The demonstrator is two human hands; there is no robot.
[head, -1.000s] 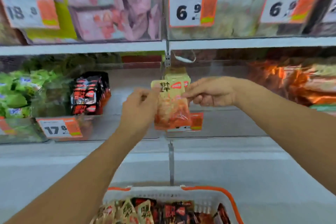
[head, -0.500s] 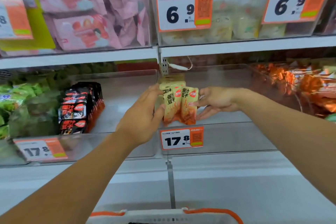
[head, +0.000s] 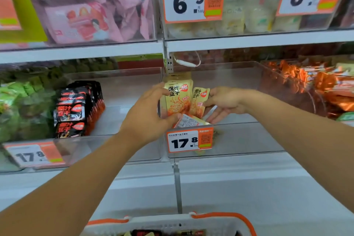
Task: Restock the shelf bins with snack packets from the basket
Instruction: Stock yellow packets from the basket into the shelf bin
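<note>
Several yellow snack packets (head: pixel 179 97) stand upright at the front left corner of a clear shelf bin (head: pixel 239 140) marked 17.8. My left hand (head: pixel 147 115) grips the front packet from the left, thumb on its lower edge. My right hand (head: pixel 224 104) pinches a smaller yellow packet (head: pixel 200 99) on the right side of the stack, its other fingers spread. One more packet (head: pixel 188 120) lies flat beneath them. The white basket (head: pixel 170 223) with orange handles shows at the bottom edge, with packets inside it.
The left bin (head: pixel 124 145) holds a row of black packets (head: pixel 76 109) and green packets (head: pixel 17 105). Orange packets (head: pixel 316 82) fill the bin to the right. The upper shelf (head: pixel 249 41) carries pink and pale packets behind 6.9 price tags.
Both hands carried the yellow packets from in front of the shelf down into the bin. The view moved closer to the shelf, and the basket dropped to the bottom edge.
</note>
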